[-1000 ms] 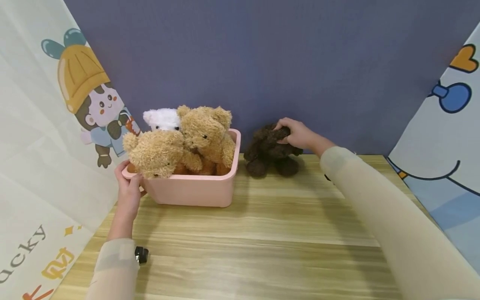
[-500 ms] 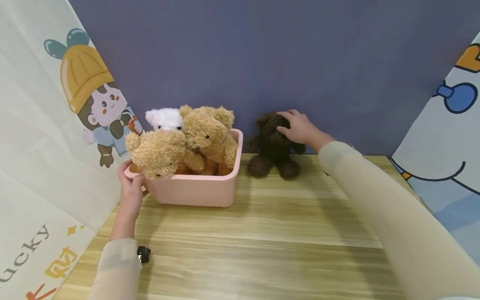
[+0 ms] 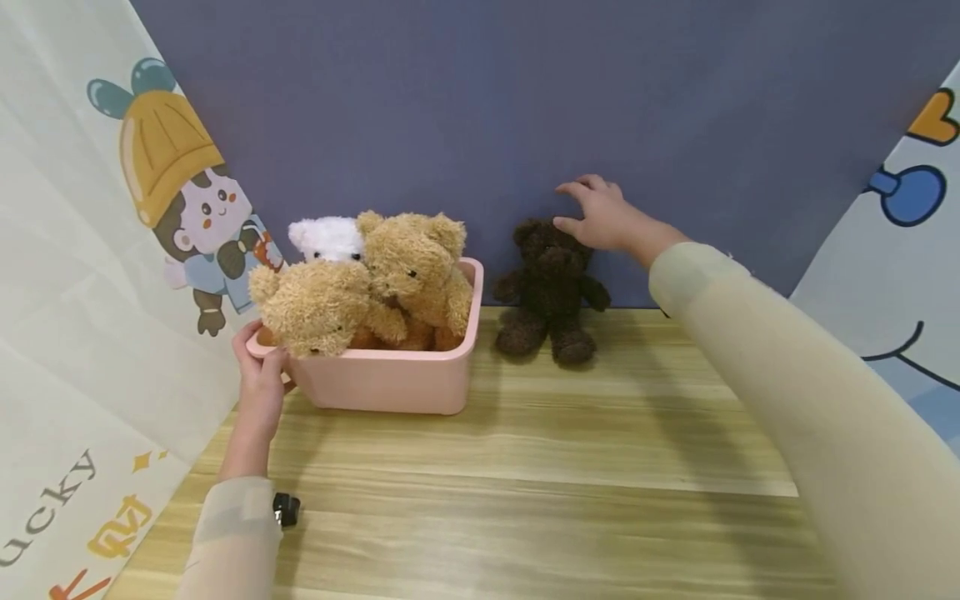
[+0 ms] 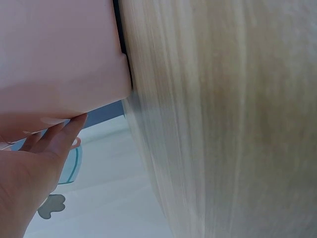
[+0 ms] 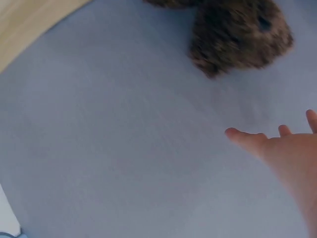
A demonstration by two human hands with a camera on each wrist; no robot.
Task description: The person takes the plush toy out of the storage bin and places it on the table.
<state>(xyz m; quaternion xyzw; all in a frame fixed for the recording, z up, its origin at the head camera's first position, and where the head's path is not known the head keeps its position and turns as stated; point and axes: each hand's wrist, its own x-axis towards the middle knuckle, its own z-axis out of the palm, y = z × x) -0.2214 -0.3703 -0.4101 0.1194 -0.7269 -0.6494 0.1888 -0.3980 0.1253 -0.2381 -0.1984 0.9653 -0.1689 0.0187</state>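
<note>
In the head view a dark brown teddy bear point(image 3: 552, 287) sits upright on the table against the blue-grey backing. My right hand point(image 3: 603, 215) is just above and right of its head, fingers spread and holding nothing; the right wrist view shows a gap between the hand point(image 5: 292, 153) and the bear's head point(image 5: 237, 34). At the left, my left hand point(image 3: 262, 379) grips the near left corner of a pink storage bin point(image 3: 382, 383). Inside the bin are two tan teddy bears, one leaning over the front rim point(image 3: 315, 308), one upright point(image 3: 416, 267), and a white plush toy point(image 3: 330, 239) behind.
The wood-grain table point(image 3: 480, 500) spreads out in front of the bin and brown bear. A blue-grey panel point(image 3: 487, 125) stands directly behind them. Printed white curtains hang at the left point(image 3: 67, 292) and right point(image 3: 930, 292).
My right hand has let go of the brown bear's head and risen above it. The bear has gone from slumped forward to upright, face showing. My left hand stays on the bin.
</note>
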